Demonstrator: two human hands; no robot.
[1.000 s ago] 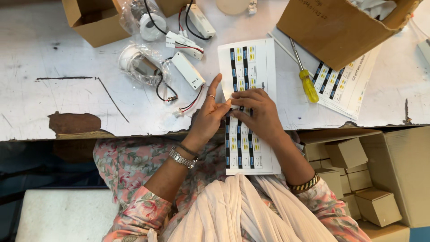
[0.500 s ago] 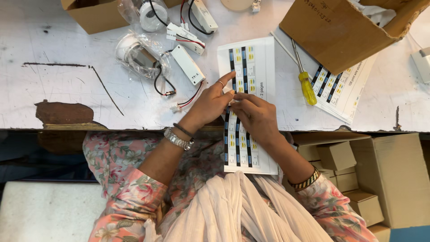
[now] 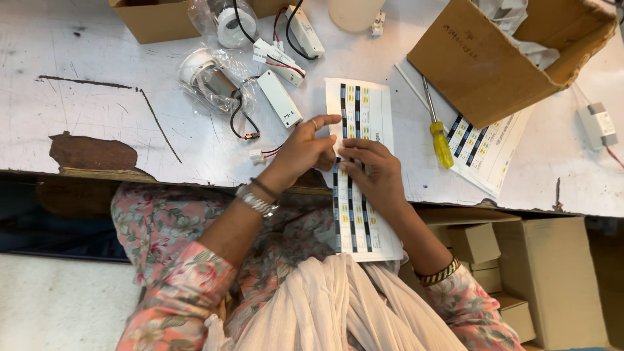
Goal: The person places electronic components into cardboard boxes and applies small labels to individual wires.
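Left portion of the tabletop [image 3: 97,123]: white painted surface, scratched, with a brown patch of missing paint at the near edge and a long dark crack above it. A small cardboard box [image 3: 153,19] stands at the far edge.

Next to the right: a clear bagged lamp fitting [image 3: 209,77] with black leads, and white driver units [image 3: 278,97] with red and black wiring, lying loose and unsorted, within arm's reach of the work.

Centre: the left hand [image 3: 302,151], wearing a wristwatch and a ring, is partly closed, its fingertips pinching at the left margin of the sticker sheet [image 3: 359,114]. This long white sheet carries columns of black and yellow labels and overhangs the near edge of the tabletop into the person's lap. The right hand [image 3: 374,172] lies flat on the sheet, fingers narrow and pressing down, judged to be steadying the sheet while the left picks at a label. Whether a label is actually gripped cannot be told.

Right: a yellow-handled screwdriver [image 3: 437,130] lies just beside the sheet. A large open cardboard box [image 3: 500,62] rests on a second sticker sheet [image 3: 484,146]. A further driver [image 3: 598,125] lies near the right edge.

Below the tabletop on the right, small cartons [image 3: 478,244] are stacked. Floor at lower left is pale.
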